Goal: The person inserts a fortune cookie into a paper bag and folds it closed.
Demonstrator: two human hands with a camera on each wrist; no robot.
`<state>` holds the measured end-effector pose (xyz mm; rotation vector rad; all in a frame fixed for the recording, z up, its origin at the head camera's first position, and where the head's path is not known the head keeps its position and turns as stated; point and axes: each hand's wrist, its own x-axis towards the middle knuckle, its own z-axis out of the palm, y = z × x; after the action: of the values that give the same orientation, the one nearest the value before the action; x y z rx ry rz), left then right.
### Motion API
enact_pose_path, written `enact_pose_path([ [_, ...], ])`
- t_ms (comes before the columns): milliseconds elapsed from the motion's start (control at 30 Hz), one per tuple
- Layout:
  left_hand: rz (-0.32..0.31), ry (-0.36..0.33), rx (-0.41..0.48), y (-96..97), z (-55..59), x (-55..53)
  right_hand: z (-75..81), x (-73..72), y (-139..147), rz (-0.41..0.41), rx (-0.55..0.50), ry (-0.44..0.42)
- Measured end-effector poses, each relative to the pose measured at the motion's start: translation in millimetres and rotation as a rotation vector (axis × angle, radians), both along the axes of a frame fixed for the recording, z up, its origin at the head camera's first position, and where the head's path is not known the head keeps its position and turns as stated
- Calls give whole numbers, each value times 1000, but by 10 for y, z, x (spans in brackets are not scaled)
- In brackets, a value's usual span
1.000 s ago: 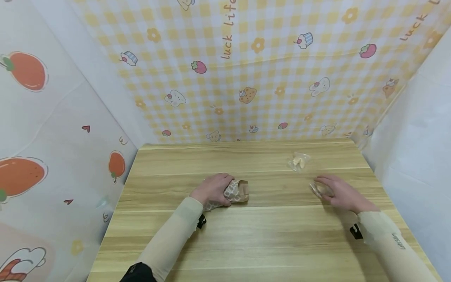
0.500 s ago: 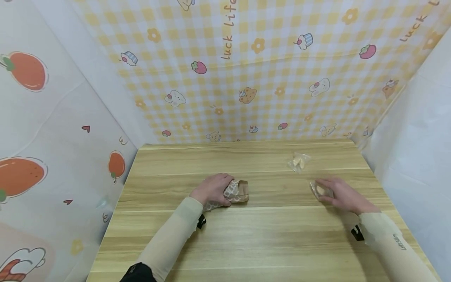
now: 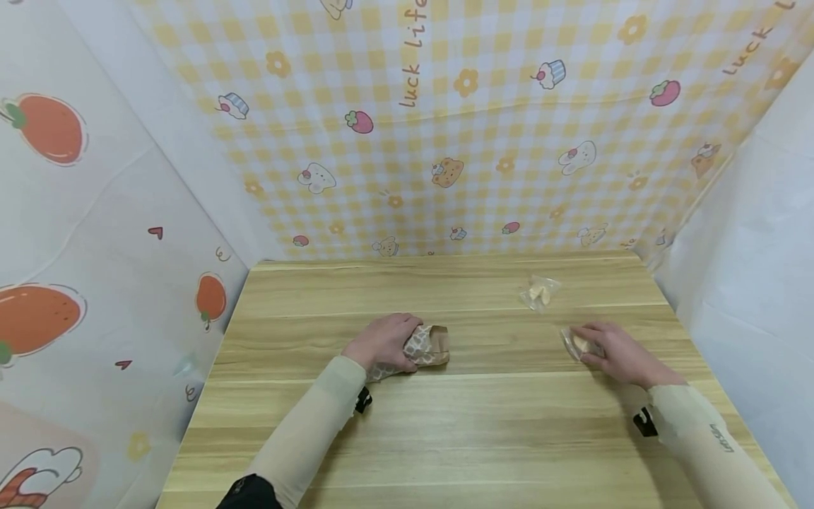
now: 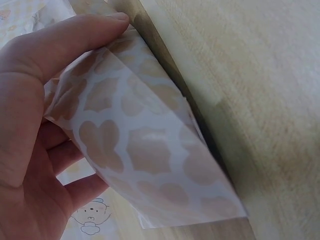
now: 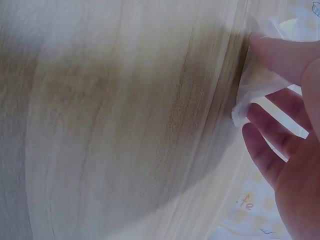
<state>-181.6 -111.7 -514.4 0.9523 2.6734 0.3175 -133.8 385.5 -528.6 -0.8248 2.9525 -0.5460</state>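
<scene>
In the head view my left hand [image 3: 385, 342] grips a brown paper bag [image 3: 419, 344] with a white pattern, lying on its side with its mouth toward the right. The left wrist view has my thumb across the patterned paper bag [image 4: 145, 145] and the fingers on its other side. Further right, my right hand [image 3: 615, 352] holds a clear plastic packet [image 3: 568, 344] with a pale fortune cookie inside, low at the tabletop. Thumb and fingers pinch that packet [image 5: 260, 82] in the right wrist view, partly hiding it.
A second clear packet with a fortune cookie [image 3: 539, 293] lies behind and left of my right hand. The wooden table [image 3: 483, 438] meets a yellow checked cloth wall [image 3: 483, 198] at the back. White hangings stand along both sides.
My right thumb and fingers have closed on the near packet, and the hand has shifted only slightly. My left hand and the paper bag have stayed where they were.
</scene>
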Motion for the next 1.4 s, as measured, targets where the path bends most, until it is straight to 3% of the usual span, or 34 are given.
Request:
enact_pose_path([
  [433, -11, 18, 0, 6, 10, -5, 49, -15, -166, -23, -44, 76],
  [800, -13, 11, -1, 4, 19, 3, 94, -111, -433, -96, -126, -35],
  [1067, -11, 14, -2, 5, 13, 4, 83, -178, -653, -59, -166, 65],
  [1400, -5, 12, 7, -1, 9, -2, 97, -216, -996, -27, -196, 44],
])
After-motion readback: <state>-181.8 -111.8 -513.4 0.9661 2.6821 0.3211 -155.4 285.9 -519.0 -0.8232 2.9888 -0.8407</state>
